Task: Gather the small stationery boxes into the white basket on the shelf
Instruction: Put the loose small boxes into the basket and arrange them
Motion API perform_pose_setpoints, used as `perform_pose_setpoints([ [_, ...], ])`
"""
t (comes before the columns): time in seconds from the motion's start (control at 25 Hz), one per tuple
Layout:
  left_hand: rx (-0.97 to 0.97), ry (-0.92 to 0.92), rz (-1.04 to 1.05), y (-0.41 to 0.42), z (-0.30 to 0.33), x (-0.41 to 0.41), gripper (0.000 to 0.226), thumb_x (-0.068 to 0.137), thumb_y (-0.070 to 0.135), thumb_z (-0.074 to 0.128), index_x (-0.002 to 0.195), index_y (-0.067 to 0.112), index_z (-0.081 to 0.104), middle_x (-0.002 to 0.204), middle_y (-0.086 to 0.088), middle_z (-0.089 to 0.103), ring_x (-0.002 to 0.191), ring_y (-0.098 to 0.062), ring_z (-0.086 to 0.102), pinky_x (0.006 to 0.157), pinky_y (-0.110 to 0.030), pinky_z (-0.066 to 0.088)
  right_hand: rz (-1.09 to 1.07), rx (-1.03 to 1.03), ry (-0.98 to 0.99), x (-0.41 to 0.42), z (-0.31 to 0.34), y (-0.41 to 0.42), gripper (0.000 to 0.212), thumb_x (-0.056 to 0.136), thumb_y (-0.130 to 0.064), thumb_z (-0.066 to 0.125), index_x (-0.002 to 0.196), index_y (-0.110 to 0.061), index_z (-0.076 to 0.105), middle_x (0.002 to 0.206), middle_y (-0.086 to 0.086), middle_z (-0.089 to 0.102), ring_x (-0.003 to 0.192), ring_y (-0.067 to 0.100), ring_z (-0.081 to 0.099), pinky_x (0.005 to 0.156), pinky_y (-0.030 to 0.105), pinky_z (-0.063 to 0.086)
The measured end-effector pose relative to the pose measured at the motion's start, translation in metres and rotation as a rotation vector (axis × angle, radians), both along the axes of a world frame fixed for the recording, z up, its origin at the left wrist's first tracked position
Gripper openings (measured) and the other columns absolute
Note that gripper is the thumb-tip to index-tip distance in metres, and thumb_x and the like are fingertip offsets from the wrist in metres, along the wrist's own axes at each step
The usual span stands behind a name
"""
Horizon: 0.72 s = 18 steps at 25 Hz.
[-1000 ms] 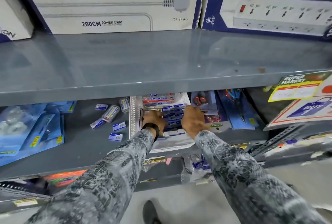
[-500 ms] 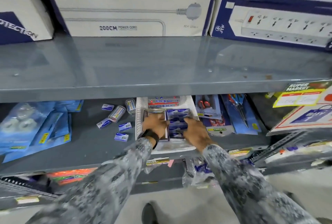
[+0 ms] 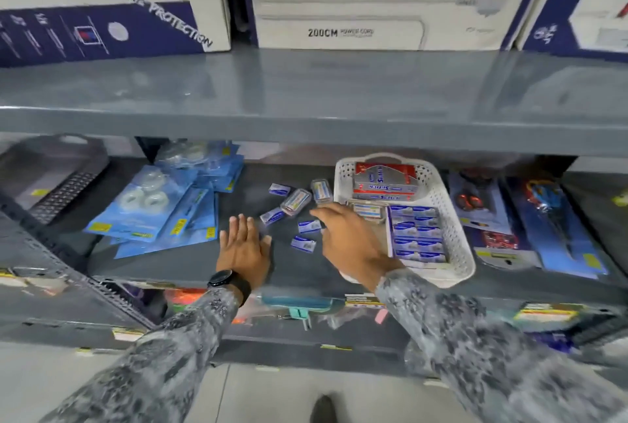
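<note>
**Boxes loose on the shelf beside the basket**

Boxes, small and blue, lay scattered on the grey lower shelf [image 3: 190,263] just left of the white basket [image 3: 455,242]: one [image 3: 279,189] near the back, one [image 3: 272,216] lower down, one [image 3: 309,226] and one [image 3: 303,244] nearest the front edge. Two clear-wrapped packs [image 3: 295,200] [image 3: 321,190] sat among them, the second close to the basket's left wall. Inside the basket a block of blue boxes [image 3: 416,235] was stacked in rows, with red and silver cartons [image 3: 384,181] behind it.

The right hand [image 3: 350,235] reached across from the basket's side, fingers extended over the loose boxes and gripping nothing that could be seen. The left hand [image 3: 243,246], a black watch [image 3: 226,281] at its wrist, was spread flat and empty above the shelf, apart from the boxes.

Blue tape packs [image 3: 149,208] lay further left, scissors packs [image 3: 550,218] to the right of the basket. Large white and navy cartons [image 3: 339,11] stood on the upper shelf [image 3: 306,93].
</note>
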<state>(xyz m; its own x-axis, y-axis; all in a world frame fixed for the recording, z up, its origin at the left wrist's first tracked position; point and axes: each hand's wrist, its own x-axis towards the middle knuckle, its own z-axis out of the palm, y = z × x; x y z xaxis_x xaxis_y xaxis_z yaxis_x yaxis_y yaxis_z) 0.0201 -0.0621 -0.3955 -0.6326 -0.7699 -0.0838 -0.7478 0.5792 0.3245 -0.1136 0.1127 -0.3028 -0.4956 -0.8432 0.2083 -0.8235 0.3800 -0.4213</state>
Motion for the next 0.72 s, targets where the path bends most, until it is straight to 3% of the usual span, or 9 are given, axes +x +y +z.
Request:
perform_pose_setpoints([
  [0.2, -0.063, -0.017, 0.013, -0.013, -0.039, -0.010, 0.075, 0.100, 0.049, 0.021, 0.157, 0.001, 0.012, 0.168, -0.015, 0.007, 0.157, -0.029, -0.001, 0.127, -0.048, 0.001, 0.160, 0.210, 0.074, -0.029, -0.035, -0.072, 0.060, 0.081, 0.008, 0.058, 0.138, -0.012, 0.060, 0.142, 0.007, 0.060, 0.129, 0.028, 0.058, 0.108, 0.033, 0.043],
  [0.44, -0.181, 0.020, -0.001, -0.017, -0.054, -0.013, 0.074, 0.099, 0.049, 0.016, 0.158, 0.005, 0.010, 0.169, -0.010, 0.004, 0.157, -0.024, -0.003, 0.127, -0.045, 0.000, 0.229, 0.368, 0.177, -0.074, -0.066, -0.130, 0.063, 0.078, 0.008, 0.065, 0.138, -0.011, 0.061, 0.137, 0.011, 0.061, 0.126, 0.035, 0.059, 0.104, 0.047, 0.050],
  [0.72, -0.194, -0.016, -0.013, -0.020, -0.056, -0.013, 0.075, 0.098, 0.051, 0.011, 0.159, 0.008, 0.007, 0.170, -0.008, 0.001, 0.157, -0.022, -0.003, 0.128, -0.044, 0.000, 0.241, 0.366, 0.191, -0.083, -0.069, -0.144, 0.051, 0.080, 0.006, 0.069, 0.126, -0.016, 0.069, 0.124, 0.011, 0.068, 0.114, 0.032, 0.066, 0.097, 0.046, 0.055],
])
